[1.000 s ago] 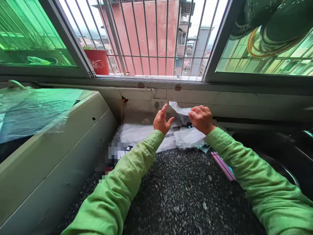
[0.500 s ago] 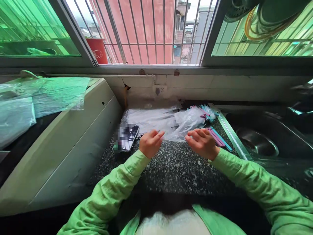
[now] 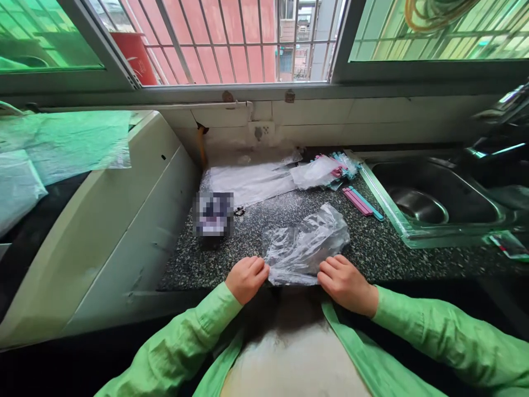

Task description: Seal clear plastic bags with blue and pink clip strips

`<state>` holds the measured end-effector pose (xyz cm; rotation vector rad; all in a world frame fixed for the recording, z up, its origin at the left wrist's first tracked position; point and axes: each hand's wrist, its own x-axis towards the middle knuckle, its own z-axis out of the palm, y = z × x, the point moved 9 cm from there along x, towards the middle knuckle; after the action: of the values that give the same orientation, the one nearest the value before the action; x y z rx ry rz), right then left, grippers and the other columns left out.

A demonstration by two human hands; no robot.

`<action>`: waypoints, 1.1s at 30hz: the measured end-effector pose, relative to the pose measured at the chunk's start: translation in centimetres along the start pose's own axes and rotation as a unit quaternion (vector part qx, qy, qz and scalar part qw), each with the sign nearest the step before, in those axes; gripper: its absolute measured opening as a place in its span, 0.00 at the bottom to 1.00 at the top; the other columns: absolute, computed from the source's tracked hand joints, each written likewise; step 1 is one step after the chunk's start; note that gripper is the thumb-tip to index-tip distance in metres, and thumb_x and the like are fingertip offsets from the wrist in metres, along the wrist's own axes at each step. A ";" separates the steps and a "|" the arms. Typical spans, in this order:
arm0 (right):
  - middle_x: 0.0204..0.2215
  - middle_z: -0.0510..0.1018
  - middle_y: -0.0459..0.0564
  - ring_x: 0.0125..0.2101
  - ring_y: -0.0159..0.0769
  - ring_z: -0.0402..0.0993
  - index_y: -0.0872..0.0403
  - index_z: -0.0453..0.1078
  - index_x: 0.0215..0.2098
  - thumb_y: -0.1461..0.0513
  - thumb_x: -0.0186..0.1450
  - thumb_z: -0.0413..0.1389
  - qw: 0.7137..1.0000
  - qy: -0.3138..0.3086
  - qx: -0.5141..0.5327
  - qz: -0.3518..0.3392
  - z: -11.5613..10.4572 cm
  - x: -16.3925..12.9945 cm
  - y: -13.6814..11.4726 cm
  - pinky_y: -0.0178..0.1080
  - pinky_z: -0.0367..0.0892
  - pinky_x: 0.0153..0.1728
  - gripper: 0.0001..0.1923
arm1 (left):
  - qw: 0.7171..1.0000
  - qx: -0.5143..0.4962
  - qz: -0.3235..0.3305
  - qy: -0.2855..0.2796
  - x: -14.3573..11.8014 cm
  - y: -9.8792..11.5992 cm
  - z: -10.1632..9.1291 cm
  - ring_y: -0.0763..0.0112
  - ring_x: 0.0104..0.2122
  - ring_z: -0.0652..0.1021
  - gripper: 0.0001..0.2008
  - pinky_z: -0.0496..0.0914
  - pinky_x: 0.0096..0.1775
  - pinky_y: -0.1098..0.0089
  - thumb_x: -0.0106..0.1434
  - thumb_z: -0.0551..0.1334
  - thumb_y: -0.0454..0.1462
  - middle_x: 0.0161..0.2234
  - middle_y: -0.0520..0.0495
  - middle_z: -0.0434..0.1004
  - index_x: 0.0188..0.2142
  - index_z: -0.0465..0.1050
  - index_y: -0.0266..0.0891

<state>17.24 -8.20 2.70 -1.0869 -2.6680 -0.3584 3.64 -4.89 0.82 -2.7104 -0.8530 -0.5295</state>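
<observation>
Crumpled clear plastic bag (image 3: 306, 245) lies at the near edge of the speckled surface (image 3: 372, 253), its near corners pinched by the left hand (image 3: 247, 278) and right hand (image 3: 345, 283). Coloured sticks (image 3: 362, 202) lie at one o'clock, beside the sink (image 3: 433, 198).

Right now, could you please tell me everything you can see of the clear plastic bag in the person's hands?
The clear plastic bag is thin, transparent and crinkled, with glossy creases. It lies mostly flat on the dark speckled countertop near its front edge, its far end puffed up slightly. The left hand pinches its near left corner and the right hand its near right corner. It looks empty.
</observation>
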 end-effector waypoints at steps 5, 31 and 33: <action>0.26 0.72 0.49 0.28 0.32 0.65 0.54 0.68 0.29 0.58 0.60 0.51 0.982 0.002 0.177 0.065 -3.1 0.0 3.4 0.35 0.57 0.29 0.09 | 0.993 -0.120 0.002 -0.019 -0.5 -0.3 -1.1 0.70 0.29 0.70 0.09 0.67 0.30 0.68 0.56 0.52 0.33 0.29 0.46 0.70 0.35 0.70 0.40; 0.10 0.58 0.37 0.12 0.20 0.50 0.56 0.62 0.18 0.46 0.37 0.62 0.703 -0.111 0.495 0.499 7.2 -3.0 22.7 0.30 0.43 0.14 0.24 | 0.828 -0.306 -0.457 -0.108 1.4 -13.6 5.3 0.73 0.21 0.69 0.10 0.62 0.26 0.73 0.48 0.55 0.40 0.18 0.51 0.70 0.20 0.70 0.35; 0.10 0.59 0.38 0.13 0.20 0.50 0.56 0.63 0.19 0.46 0.38 0.62 0.716 -0.098 0.486 0.491 7.2 -2.2 23.0 0.30 0.44 0.15 0.24 | 0.828 -0.303 -0.463 -0.091 1.1 -14.2 4.9 0.72 0.21 0.69 0.10 0.62 0.26 0.72 0.48 0.55 0.40 0.18 0.51 0.70 0.20 0.70 0.35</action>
<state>34.19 8.54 -1.63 -1.8314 -1.4867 1.2352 -2.54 8.64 -1.37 -2.6847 -2.4502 -0.8266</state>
